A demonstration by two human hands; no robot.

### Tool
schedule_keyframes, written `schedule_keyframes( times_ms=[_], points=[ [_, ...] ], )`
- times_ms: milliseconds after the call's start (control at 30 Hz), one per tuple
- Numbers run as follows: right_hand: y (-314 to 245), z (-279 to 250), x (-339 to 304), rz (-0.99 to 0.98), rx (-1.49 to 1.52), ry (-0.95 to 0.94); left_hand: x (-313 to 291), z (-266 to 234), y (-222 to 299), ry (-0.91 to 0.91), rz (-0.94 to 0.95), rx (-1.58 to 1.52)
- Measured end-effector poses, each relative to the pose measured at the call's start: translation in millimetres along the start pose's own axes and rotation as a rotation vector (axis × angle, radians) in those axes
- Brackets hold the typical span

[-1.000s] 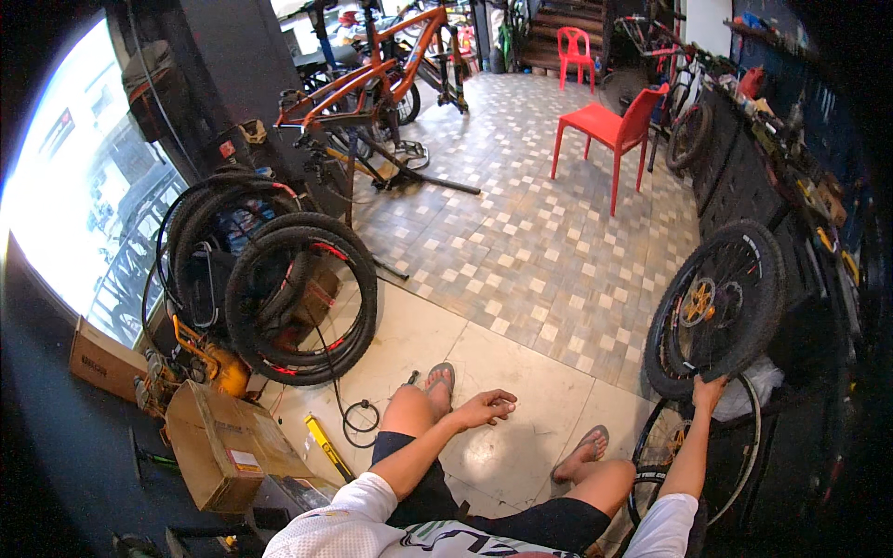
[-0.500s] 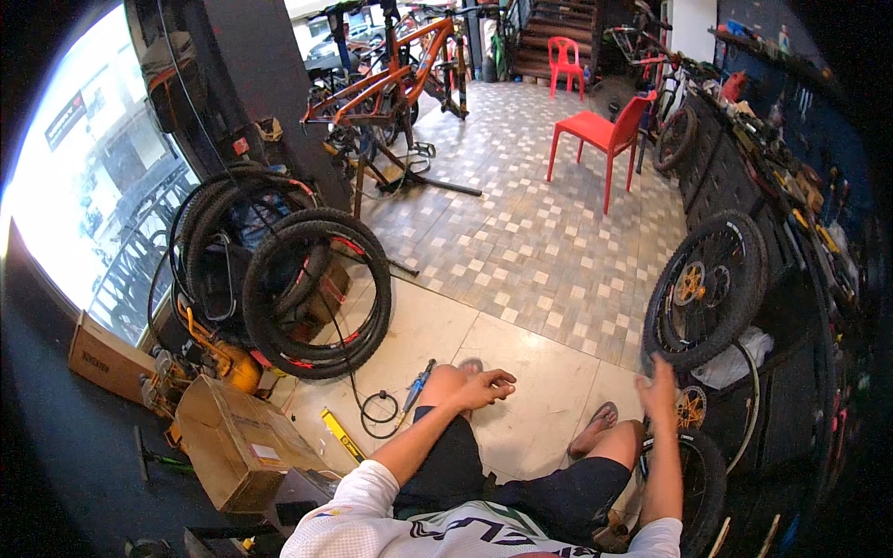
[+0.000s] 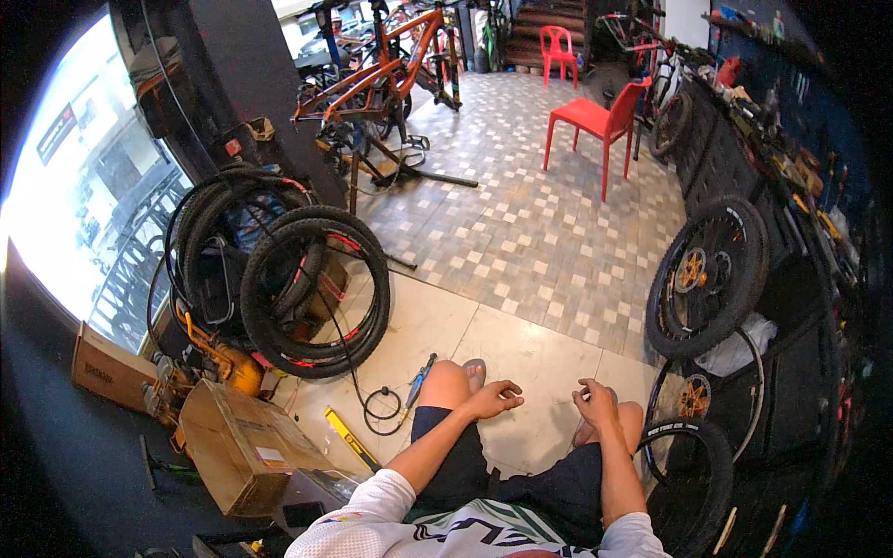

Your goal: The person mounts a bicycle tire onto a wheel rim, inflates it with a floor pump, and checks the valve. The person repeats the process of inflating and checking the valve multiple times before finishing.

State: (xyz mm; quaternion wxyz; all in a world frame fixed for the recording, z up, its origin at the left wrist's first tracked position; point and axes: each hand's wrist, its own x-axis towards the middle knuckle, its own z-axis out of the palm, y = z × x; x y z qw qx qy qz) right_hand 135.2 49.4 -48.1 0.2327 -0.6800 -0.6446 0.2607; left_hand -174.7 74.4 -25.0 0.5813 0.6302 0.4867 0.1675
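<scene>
My left hand (image 3: 495,400) hovers over my left knee, its fingers loosely bent and apart, holding nothing. Above my right knee, my right hand (image 3: 596,405) points inward with thumb and fingers slightly parted; nothing shows in it. A bare gap lies between the two hands. To the right of my right hand, a bicycle wheel (image 3: 662,290) with a knobby tyre and gold brake disc leans against the dark cabinets. Below it are a bare rim (image 3: 762,381) with another gold disc (image 3: 693,397) and a black tyre (image 3: 721,465). Left of my knee lies a blue air gun (image 3: 420,379) with a black hose.
A yellow level-like bar (image 3: 351,438) lies on the tiles beside an open cardboard box (image 3: 219,446). Several tyres (image 3: 377,307) lean at the left, near a yellow compressor (image 3: 240,374). Ahead stand an orange bicycle frame (image 3: 395,70) and a red chair (image 3: 595,116).
My right hand has swung left and inward, from beside the leaning wheel to above my right knee. My left hand has shifted slightly right and down. The view has tilted a little.
</scene>
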Motion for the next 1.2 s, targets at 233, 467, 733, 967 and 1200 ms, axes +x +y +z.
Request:
schedule_keyframes(
  times_ms=[233,467,733,967,1200],
  points=[
    [-9,4,4,0.027,-0.091,-0.136,13,10,-10,0.001,0.042,0.167],
    [-29,-1,-8,0.111,-0.100,-0.259,11,17,-19,-0.060,0.027,0.254],
    [-18,1,-11,0.078,-0.114,-0.228,15,20,-16,-0.066,0.042,0.194],
    [-2,-33,-20,-0.024,0.241,0.126,12,34,-5,-0.099,-0.029,0.234],
    [-195,-281,-92,-0.699,0.320,0.776,5,19,-27,-0.129,0.063,0.389]
  ],
)
